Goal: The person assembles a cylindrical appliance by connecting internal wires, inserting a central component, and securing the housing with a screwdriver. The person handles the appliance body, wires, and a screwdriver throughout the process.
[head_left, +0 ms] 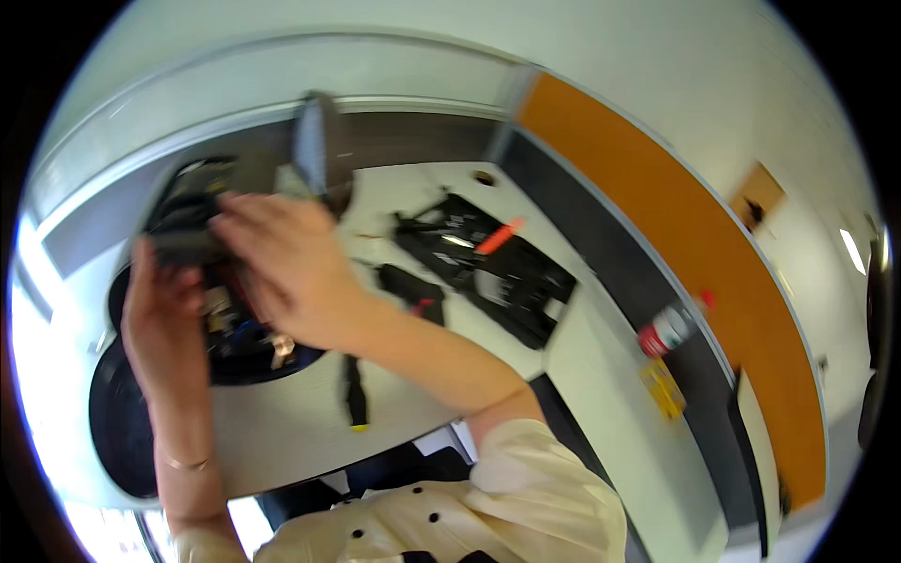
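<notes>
At the left of the desk, my two hands are at a dark boxy device (183,218), blurred by motion; its kind I cannot make out. My left hand (167,305) grips its near edge, thumb up and fingers curled beneath. My right hand (282,258) presses its fingers onto the device's right side. Under them, a round black tray (253,373) holds several small parts, some copper-coloured and some with blue. To the right of my right wrist lies a black pistol-shaped tool (408,284) with a red part. Closer to me rests a black-handled screwdriver (355,394) with a yellow end.
A black plastic panel (516,305) with an orange-red tool (500,235) on it lies on the desk. Another black round container (122,427) sits at the left edge. Rightward, a bottle (664,330) and a yellow item (664,388) stand by the orange-and-grey partition (657,188).
</notes>
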Action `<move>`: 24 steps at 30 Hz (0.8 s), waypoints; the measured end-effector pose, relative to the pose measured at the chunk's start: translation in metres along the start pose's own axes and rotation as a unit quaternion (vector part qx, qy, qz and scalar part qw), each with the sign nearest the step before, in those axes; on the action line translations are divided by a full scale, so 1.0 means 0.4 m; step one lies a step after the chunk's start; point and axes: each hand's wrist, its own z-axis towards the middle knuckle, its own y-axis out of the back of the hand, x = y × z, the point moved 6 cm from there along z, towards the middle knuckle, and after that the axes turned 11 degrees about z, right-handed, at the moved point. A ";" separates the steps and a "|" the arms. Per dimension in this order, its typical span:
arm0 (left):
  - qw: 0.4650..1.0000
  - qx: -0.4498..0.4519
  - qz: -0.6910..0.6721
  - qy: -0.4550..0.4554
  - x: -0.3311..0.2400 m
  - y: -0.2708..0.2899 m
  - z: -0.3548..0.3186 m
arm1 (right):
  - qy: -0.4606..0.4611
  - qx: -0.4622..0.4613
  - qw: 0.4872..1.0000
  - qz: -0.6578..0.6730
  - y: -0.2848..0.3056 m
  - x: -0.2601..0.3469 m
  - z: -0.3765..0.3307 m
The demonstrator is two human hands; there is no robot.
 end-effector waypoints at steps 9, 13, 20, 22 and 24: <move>0.992 -0.025 -0.116 0.039 0.239 -0.126 -0.042 | -0.160 0.190 0.957 -0.150 0.245 -0.048 -0.112; 0.989 -0.027 -0.143 -0.009 0.245 -0.118 0.038 | -0.128 0.188 0.948 -0.222 0.205 -0.096 -0.102; 0.991 -0.046 -0.121 0.027 0.175 -0.138 0.032 | -0.137 0.168 0.925 -0.311 0.175 -0.023 -0.093; 0.997 -0.048 -0.060 0.020 0.212 -0.054 0.057 | -0.154 0.162 0.931 -0.288 0.146 0.007 -0.110; 0.999 -0.031 0.006 0.000 0.157 -0.115 -0.016 | -0.152 0.149 0.939 -0.271 0.163 0.029 -0.133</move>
